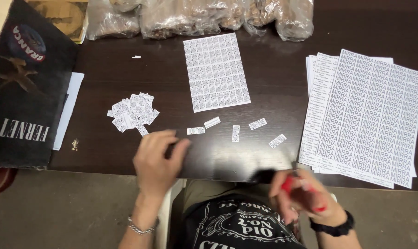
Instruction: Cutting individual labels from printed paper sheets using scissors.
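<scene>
a: left hand [157, 161] sits low centre-left of the frame, fingers curled together and pressing down at the near edge of the dark table [107, 78], nothing visibly pinched.

b: and the right hand [301, 193], lower right, is blurred, fingers clamped on red-handled scissors [295, 184].

a: cut paper slips [235, 133] lie scattered mid-frame, just beyond both hands; a bigger pile of slips [132, 113] sits left of centre.

b: to my eye, doing this well means one slip at a time and blades pointed away from that left hand.

a: uncut label sheet [216, 71] upper centre, stack of printed sheets [370, 117] at the right edge.

b: plastic bags [199, 16] crowd the top, a black box [24, 87] fills the upper left. loose slips could easily slide off.
</scene>
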